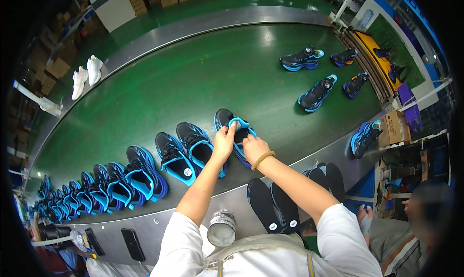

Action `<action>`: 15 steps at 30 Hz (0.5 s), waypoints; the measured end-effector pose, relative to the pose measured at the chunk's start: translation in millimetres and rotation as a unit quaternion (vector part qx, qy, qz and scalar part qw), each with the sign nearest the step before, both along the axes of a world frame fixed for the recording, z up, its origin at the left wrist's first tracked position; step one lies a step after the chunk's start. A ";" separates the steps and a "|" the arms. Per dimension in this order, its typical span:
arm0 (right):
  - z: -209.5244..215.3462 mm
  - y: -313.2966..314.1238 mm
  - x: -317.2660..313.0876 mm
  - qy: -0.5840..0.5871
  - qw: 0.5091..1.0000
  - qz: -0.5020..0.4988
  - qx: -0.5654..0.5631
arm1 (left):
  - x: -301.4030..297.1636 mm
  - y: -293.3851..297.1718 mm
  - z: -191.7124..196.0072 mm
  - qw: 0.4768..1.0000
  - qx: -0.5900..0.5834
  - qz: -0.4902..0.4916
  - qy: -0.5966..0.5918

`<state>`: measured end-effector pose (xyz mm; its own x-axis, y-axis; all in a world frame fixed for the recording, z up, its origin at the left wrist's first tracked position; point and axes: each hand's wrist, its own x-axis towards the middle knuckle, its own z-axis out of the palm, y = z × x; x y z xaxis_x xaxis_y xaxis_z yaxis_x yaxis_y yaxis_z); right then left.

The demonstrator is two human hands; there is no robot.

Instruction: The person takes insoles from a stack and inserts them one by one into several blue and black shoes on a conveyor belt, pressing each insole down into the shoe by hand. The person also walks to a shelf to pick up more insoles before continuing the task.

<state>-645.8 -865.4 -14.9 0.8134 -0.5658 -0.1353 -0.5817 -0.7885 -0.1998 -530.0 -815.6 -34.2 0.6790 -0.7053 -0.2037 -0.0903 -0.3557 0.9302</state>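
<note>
Both my hands are on a black and blue sneaker point(231, 123) that lies on the green conveyor belt point(203, 74). My left hand point(224, 142) grips its near left side, thumb up at the blue tongue. My right hand point(254, 147), with a beaded band at the wrist, holds the near right side by the opening. To the left of this shoe, similar sneakers point(191, 144) stand side by side in a long row point(96, 187). Black insoles point(273, 204) lie on the metal edge just below my right forearm.
More black and blue sneakers point(309, 79) stand scattered at the belt's far right, one point(365, 137) on the metal rim. White sneakers point(86, 75) sit on the far left rim. A tape roll point(221, 227) and dark phones point(131, 244) lie on the near ledge. Another person point(411, 228) sits right.
</note>
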 end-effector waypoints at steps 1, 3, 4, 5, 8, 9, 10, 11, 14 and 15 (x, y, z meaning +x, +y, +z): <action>-5.7 0.4 5.8 -0.007 1.000 -0.009 0.004 | 1.5 1.0 -0.9 1.000 0.005 -0.004 0.002; -10.0 -0.9 7.8 -0.025 0.999 -0.020 0.009 | 1.2 -1.4 1.0 1.000 0.007 -0.014 0.010; -11.7 -0.1 4.2 -0.058 0.998 -0.011 0.006 | 0.0 -1.8 2.3 1.000 -0.001 -0.023 -0.007; -8.9 1.2 -0.7 -0.089 0.996 -0.001 0.001 | -0.6 -1.5 5.5 0.998 0.008 -0.032 -0.048; 14.3 4.3 -13.4 -0.128 0.991 0.023 -0.012 | 3.3 2.2 6.2 0.986 0.007 -0.064 -0.151; 27.9 2.6 -10.1 -0.030 0.999 0.010 0.002 | 5.6 4.3 5.4 0.979 -0.008 -0.069 -0.193; 39.4 -3.0 -7.6 0.053 0.997 -0.011 0.056 | 3.1 3.0 7.0 0.974 -0.010 -0.077 -0.212; 38.1 -13.2 -3.9 0.132 0.986 -0.013 0.105 | -3.2 0.0 12.6 0.968 -0.010 -0.078 -0.236; 30.0 -30.9 5.8 0.136 0.983 0.055 0.106 | -7.8 -8.0 13.6 0.964 -0.025 -0.074 -0.253; 26.2 -33.6 8.3 0.135 0.982 0.079 0.102 | -4.7 -8.4 11.9 0.965 -0.010 -0.086 -0.246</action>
